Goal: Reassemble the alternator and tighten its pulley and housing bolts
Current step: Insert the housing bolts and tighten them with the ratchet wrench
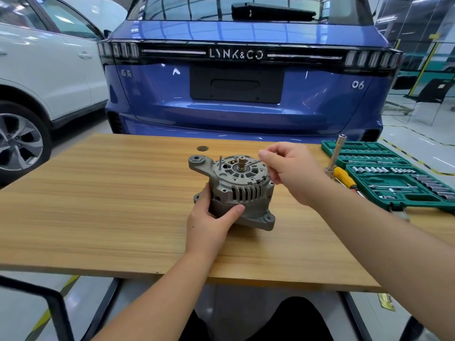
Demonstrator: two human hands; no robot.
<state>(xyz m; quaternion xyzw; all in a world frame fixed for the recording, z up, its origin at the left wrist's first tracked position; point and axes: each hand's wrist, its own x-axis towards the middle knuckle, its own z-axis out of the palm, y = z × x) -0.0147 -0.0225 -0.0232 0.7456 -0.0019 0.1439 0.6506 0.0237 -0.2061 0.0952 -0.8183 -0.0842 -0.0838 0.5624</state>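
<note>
A grey alternator (236, 190) stands on the wooden table (98, 205) with its shaft (242, 162) pointing up and no pulley on it. One long housing bolt (220, 162) sticks up from the front cover at the left. My left hand (211, 217) grips the lower housing from the near left, thumb across the front. My right hand (288, 168) hovers over the alternator's right side and pinches a second long bolt (253, 162) that slants down toward the cover.
A green socket set case (394, 173) lies open at the table's right edge. A yellow-handled nut driver (337, 163) leans against it. A small dark disc (202, 148) lies at the table's far side. A blue car and a white car stand behind.
</note>
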